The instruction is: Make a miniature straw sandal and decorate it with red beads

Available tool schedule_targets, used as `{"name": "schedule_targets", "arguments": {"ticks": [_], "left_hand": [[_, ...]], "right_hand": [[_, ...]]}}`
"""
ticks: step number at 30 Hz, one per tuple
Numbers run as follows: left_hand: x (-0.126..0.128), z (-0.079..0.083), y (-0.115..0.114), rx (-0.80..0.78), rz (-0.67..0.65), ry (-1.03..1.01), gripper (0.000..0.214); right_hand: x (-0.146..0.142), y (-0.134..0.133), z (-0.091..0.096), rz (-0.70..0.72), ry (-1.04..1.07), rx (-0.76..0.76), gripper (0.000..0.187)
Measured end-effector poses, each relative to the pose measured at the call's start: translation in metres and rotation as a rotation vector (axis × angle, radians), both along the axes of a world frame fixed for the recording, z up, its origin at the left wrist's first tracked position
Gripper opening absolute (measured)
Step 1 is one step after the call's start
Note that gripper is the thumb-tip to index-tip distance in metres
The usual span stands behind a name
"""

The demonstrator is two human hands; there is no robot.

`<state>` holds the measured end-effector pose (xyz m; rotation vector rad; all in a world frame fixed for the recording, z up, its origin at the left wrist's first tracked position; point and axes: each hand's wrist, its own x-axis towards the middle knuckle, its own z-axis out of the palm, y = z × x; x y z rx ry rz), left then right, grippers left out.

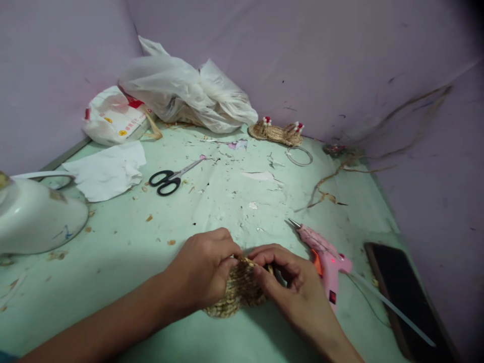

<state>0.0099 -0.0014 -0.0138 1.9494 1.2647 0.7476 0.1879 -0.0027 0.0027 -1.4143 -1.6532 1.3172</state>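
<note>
A woven straw piece [245, 282], tan and brown with rows of braid, is held just above the green tabletop near its front. My left hand [206, 262] grips its upper left edge between thumb and bent fingers. At the upper right edge, the thumb and index finger of my right hand [285, 277] pinch the straw. My fingers cover part of the piece. Close by on the right lies a pink glue gun [321, 252] with an orange trigger, a small red light and a clear glue stick [397, 307] out of its back.
Black-handled scissors [166, 181] and a white paper sheet [109, 171] lie left of centre. A white lamp base [41, 217] stands far left, a phone [404, 297] far right. Along the back are plastic bags [189, 91], a beaded straw sole [274, 134] and dry strands [325, 181].
</note>
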Motion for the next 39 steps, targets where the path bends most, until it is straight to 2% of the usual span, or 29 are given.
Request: {"name": "schedule_targets", "arguments": {"ticks": [3, 6, 8, 11, 15, 20, 25, 33, 39], "left_hand": [[0.003, 0.0, 0.002, -0.021, 0.006, -0.014, 0.019], [0.005, 0.002, 0.004, -0.118, 0.034, -0.049, 0.016], [0.005, 0.002, 0.006, -0.199, 0.051, -0.096, 0.015], [0.007, -0.001, 0.009, -0.248, 0.065, -0.13, 0.016], [0.01, -0.004, 0.009, -0.183, -0.009, -0.017, 0.02], [0.011, -0.001, 0.006, -0.04, -0.114, 0.211, 0.024], [0.008, 0.0, 0.008, -0.006, -0.152, 0.178, 0.024], [0.011, 0.0, 0.006, 0.119, -0.09, 0.147, 0.021], [0.013, 0.0, 0.006, 0.124, -0.086, 0.177, 0.021]], "right_hand": [[0.004, 0.001, -0.001, -0.02, 0.017, -0.048, 0.018], [0.014, 0.004, -0.004, -0.097, -0.03, -0.069, 0.03], [0.022, 0.004, -0.006, -0.112, -0.097, -0.052, 0.03], [0.033, 0.0, -0.007, -0.062, -0.233, -0.001, 0.025], [0.039, -0.009, -0.009, -0.007, -0.352, 0.011, 0.029], [0.036, -0.011, -0.013, 0.03, -0.366, 0.053, 0.029], [0.035, -0.009, -0.014, 0.006, -0.362, 0.089, 0.027], [0.04, -0.011, -0.008, 0.033, -0.338, 0.088, 0.03], [0.048, -0.011, 0.005, 0.063, -0.358, 0.107, 0.017]]}}
